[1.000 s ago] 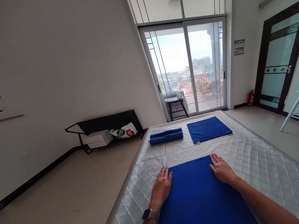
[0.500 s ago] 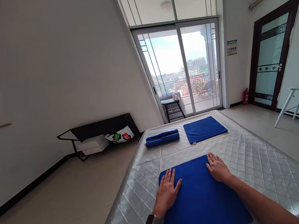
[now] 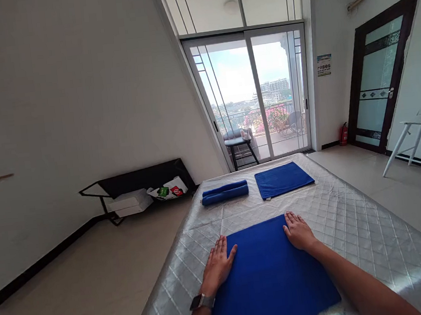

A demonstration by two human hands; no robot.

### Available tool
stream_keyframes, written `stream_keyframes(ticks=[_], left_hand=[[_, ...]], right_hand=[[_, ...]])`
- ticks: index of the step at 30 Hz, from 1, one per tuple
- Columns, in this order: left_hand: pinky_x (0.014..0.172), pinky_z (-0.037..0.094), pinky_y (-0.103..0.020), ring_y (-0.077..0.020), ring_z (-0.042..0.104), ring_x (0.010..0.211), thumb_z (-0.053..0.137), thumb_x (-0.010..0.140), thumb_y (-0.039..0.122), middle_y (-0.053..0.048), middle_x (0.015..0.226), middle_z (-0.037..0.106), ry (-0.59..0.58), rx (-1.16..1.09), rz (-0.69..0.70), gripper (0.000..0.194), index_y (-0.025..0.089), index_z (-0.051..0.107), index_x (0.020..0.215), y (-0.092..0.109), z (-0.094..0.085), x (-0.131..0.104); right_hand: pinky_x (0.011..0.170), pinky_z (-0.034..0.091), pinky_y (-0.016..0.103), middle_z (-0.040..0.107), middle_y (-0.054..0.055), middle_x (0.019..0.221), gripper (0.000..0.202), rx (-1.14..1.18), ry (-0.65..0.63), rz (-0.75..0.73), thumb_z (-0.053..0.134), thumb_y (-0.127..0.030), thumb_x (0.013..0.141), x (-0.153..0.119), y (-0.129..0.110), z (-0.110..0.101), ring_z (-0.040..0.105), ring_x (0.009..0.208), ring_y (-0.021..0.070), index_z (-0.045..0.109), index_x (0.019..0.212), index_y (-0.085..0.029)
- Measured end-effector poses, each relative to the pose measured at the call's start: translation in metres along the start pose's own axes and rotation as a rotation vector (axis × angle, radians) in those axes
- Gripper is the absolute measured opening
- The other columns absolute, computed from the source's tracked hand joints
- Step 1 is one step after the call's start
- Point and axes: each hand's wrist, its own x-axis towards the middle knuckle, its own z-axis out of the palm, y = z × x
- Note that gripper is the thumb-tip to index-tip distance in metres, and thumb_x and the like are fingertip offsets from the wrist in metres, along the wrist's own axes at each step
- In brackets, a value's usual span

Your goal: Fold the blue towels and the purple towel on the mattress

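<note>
A blue cloth lies flat on the silver quilted cover in front of me. My left hand rests open at its far left corner, fingers stretched, a watch on the wrist. At the far right corner lies my right hand, also open and palm down, with its fingers on the cloth's edge. Beyond them are two rolled blue cloths side by side, and right of these a second flat blue cloth with a small white tag.
Sliding glass doors stand past the covered surface's far edge. On the left floor is a black frame holding white boxes and a bag. A white table and a fire extinguisher are at right.
My left hand has shifted left, from on the cloth to its left corner edge. The view has moved slightly, and the right hand stays at the far right corner.
</note>
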Motion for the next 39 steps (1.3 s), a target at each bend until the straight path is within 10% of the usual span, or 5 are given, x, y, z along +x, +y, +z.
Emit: stream_keyframes(ticks=[6,15,18,32,39], left_hand=[[0.119,0.029,-0.048,-0.0316,0.032,0.148,0.02,0.101,0.055,-0.024,0.157,0.033,-0.037,0.041,-0.055,0.076,-0.001,0.038,0.15,0.01,-0.014,0.005],[0.122,0.03,-0.045,-0.027,0.028,0.149,0.021,0.104,0.056,-0.016,0.159,0.036,0.057,-0.168,0.404,0.07,0.009,0.038,0.153,0.203,-0.03,-0.004],[0.122,0.03,-0.044,-0.027,0.028,0.15,0.02,0.104,0.055,-0.019,0.159,0.034,0.053,-0.206,0.369,0.073,0.004,0.033,0.154,0.225,-0.023,-0.007],[0.122,0.027,-0.048,-0.0299,0.026,0.15,0.017,0.102,0.058,-0.017,0.159,0.035,0.059,-0.058,-0.039,0.075,0.006,0.034,0.154,0.017,0.005,-0.022],[0.119,0.031,-0.044,-0.0293,0.037,0.145,0.024,0.101,0.053,-0.021,0.155,0.042,0.119,-0.1,-0.103,0.072,0.001,0.041,0.148,-0.002,0.008,-0.023]], right_hand=[[0.124,0.013,0.04,0.023,0.014,0.164,0.065,0.009,0.008,0.003,0.022,-0.037,0.102,0.004,0.0,0.005,0.016,0.154,0.0214,0.026,0.157,-0.004],[0.123,0.02,0.041,0.026,0.014,0.164,0.06,-0.04,0.01,-0.047,0.027,-0.03,0.101,0.008,0.006,0.01,0.018,0.153,0.0222,0.032,0.156,-0.008],[0.122,0.021,0.041,0.027,0.014,0.163,0.06,-0.046,-0.001,-0.058,0.029,-0.029,0.1,0.008,0.007,0.01,0.018,0.153,0.0214,0.033,0.156,-0.009],[0.123,0.01,0.038,0.022,0.013,0.165,0.064,-0.023,-0.027,-0.006,0.021,-0.039,0.103,0.002,0.0,-0.003,0.014,0.154,0.0201,0.025,0.158,-0.006],[0.123,0.012,0.038,0.025,0.011,0.165,0.062,-0.046,0.01,-0.016,0.023,-0.038,0.103,0.004,0.006,0.005,0.018,0.153,0.0202,0.028,0.158,-0.009]])
